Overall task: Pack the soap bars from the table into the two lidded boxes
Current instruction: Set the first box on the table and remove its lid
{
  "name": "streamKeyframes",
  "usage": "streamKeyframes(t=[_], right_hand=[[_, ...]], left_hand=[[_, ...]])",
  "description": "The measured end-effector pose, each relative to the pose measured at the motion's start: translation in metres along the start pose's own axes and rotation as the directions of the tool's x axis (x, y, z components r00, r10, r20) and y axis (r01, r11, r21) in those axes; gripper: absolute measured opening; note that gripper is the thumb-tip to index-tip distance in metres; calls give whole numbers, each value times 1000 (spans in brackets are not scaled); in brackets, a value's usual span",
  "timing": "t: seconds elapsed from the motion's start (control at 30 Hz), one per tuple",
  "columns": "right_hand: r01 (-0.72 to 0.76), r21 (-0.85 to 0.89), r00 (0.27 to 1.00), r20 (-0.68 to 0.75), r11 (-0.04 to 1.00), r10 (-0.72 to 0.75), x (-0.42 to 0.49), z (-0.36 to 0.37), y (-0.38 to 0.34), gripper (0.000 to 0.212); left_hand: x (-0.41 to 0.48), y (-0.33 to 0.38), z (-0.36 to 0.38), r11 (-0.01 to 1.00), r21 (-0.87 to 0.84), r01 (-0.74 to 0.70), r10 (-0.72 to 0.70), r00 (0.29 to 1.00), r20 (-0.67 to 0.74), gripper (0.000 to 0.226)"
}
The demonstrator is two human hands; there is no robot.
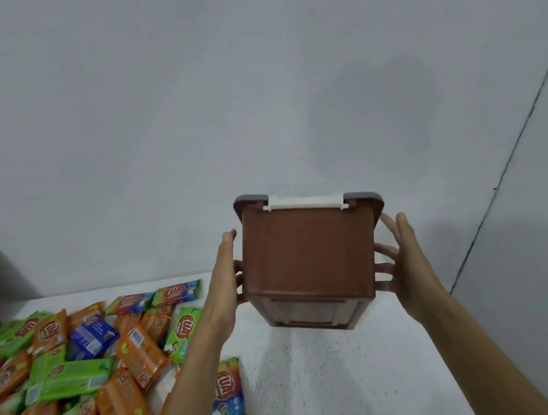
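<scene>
Left hand (224, 280) is pressed against the left side of the brown box (308, 261), thumb extended upward, fingers laid on the box wall. Right hand (403, 261) is pressed against the right side, fingers spread and nearly straight, tips on the wall. The box is carried between the 2 hands, raised clear of the white table (317, 371) and tilted so that its base is turned toward the near side. The grey lid (364, 196) is seated on the box; 1 white latch (304, 202) is seen at the top edge. Soap bars (79, 363) in orange, green and blue wrappers are heaped on the table's left part.
</scene>
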State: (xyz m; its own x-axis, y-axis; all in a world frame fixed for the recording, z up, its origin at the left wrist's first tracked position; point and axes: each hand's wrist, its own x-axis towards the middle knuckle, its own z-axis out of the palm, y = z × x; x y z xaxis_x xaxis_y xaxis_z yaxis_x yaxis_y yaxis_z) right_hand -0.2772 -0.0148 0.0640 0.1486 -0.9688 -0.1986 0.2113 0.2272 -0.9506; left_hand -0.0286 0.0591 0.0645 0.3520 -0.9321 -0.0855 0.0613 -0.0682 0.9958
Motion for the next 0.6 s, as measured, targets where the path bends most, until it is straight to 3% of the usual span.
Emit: streamKeyframes(t=[0.1,0.27,0.37,0.43,0.6], right_hand=[[-16,-71,1000,19,997,17,-3,2,-1,43],[-46,-89,999,-5,995,46,-6,1,4,37],[50,-108,999,-3,993,-51,-9,0,10,22],[136,-190,990,0,972,-139,-12,4,16,19],[220,-450,975,79,865,-207,-24,13,25,25]], left_hand=[[-4,5,1,998,56,29,-33,997,75,49],[-14,2,4,999,50,21,-27,993,112,55],[-18,0,6,1000,25,-7,7,1000,18,44],[-18,-3,10,999,33,-33,36,996,-79,48],[-20,-11,11,953,264,-149,221,937,-269,25]])
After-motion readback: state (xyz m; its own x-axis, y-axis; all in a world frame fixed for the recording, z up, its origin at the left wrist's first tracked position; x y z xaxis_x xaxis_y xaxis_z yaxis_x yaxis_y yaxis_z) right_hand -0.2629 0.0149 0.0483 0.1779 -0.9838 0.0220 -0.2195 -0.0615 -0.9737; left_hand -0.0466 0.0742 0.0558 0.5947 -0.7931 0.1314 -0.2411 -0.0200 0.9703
